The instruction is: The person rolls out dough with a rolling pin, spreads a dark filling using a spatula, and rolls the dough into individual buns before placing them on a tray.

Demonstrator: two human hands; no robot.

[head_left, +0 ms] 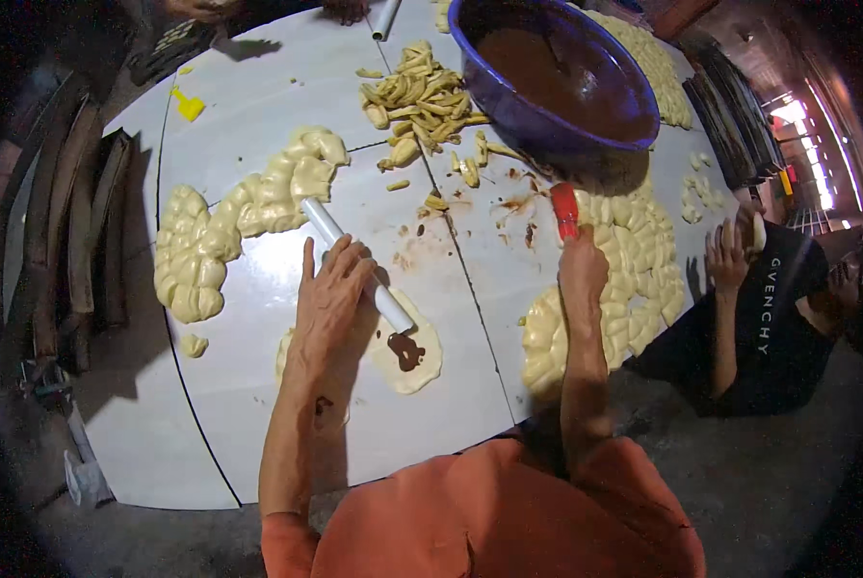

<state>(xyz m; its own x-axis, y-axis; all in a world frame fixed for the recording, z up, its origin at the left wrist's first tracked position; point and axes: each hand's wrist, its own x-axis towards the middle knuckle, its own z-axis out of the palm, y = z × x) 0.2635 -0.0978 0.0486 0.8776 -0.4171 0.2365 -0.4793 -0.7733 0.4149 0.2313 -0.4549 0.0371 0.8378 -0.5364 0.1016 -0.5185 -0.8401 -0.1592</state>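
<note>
My left hand (pixel 333 294) lies over a smooth white rolling tube (pixel 391 310), fingers curled across its middle. The tube's near end rests on a flattened dough round (pixel 422 371) with a dark brown blob of filling (pixel 407 353) on it. More dough, with a brown smear (pixel 323 405), shows partly behind my left forearm. My right hand (pixel 584 270) is closed on a red spatula (pixel 565 210), its broad end pointing away from me. It is above the edge of a wide spread of pale dough balls (pixel 624 250).
A purple tub (pixel 470 58) of brown filling stands at the far side. Beside it lie banana pieces (pixel 422 91). More dough balls (pixel 191 250) and a yellow scraper (pixel 189 104) are at left. Dark trays (pixel 80 212) stack beyond the table's left edge. Another person (pixel 759 308) is at right.
</note>
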